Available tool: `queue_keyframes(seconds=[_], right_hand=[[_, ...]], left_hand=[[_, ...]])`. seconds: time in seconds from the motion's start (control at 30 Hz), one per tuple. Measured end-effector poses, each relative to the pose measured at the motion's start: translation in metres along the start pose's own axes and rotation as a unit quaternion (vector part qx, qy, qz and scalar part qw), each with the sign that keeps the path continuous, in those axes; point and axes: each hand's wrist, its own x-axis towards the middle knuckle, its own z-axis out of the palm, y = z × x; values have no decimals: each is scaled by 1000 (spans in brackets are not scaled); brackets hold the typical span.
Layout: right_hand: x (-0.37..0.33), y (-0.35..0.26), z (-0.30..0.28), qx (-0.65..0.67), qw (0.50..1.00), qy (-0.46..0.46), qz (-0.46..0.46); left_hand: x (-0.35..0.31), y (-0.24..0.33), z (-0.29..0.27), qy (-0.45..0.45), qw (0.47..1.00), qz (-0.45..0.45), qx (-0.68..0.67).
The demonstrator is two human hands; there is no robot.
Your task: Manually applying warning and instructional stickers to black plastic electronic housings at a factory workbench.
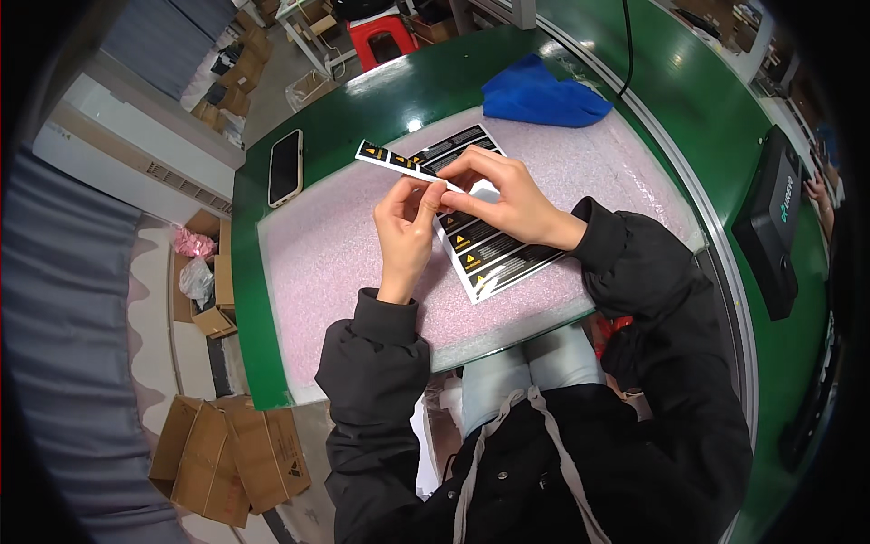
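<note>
A narrow strip of black warning labels with yellow triangles [388, 158] is pinched between my two hands, its far-left end sticking out past my fingers. My left hand [408, 227] grips it with thumb and forefinger. My right hand [507, 198] meets it from the right, fingers closed at the strip's near end. Beneath them a larger sheet of black warning labels [494, 256] lies on the pink foam mat [335, 263], partly covered by my right hand. Exactly what the right fingertips pinch is partly hidden.
A phone [285, 168] rests at the table's left edge. Toward the back of the mat lies a blue cloth [546, 92]. On the right, past a metal rail [666, 145], a black device [770, 222] sits on a green surface. Open cardboard boxes [227, 458] stand on the floor at left.
</note>
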Motion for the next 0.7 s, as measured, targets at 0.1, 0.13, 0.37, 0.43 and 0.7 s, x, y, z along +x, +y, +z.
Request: queue_keyframes(seconds=[0.1,0.13,0.37,0.43,0.7], right_hand=[[0,1,-1,157,984,-16,77],[-1,2,0,157,984,-15,78],[-1,9,2,207,977,6,53],[-1,9,1,199,979,9,54],[-1,4,1,138,989,24,38]], left_hand=[[-2,-1,0,0,999,11,35],[-1,-2,0,-6,999,19,30],[-4,-3,0,-16,999,29,3],[-4,-2,-1,-19,999,31,23],[-4,3,1,-23,993,65,98]])
